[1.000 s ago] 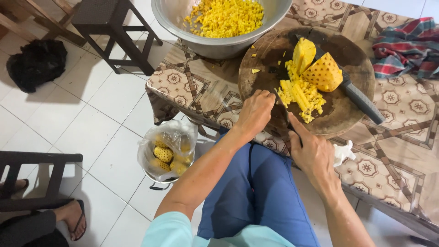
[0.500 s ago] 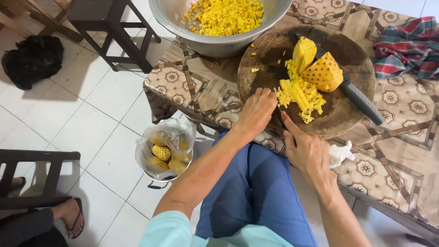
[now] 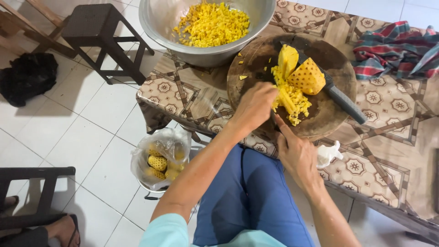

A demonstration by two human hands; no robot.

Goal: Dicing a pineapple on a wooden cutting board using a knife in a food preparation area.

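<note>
While the patterned table carries a steel bowl of yellow cubes, the round board holds the cut pineapple, its strips running toward the sitter. Cupped over the pile's near-left edge, the left hand is closer, fingers curled onto the pieces. Just below the board, the right hand rests spread, forefinger pointing up, holding nothing. Beyond the fruit, the knife lies slantwise.

A dark stool, a plaid cloth and a bag-lined bucket of peelings.
</note>
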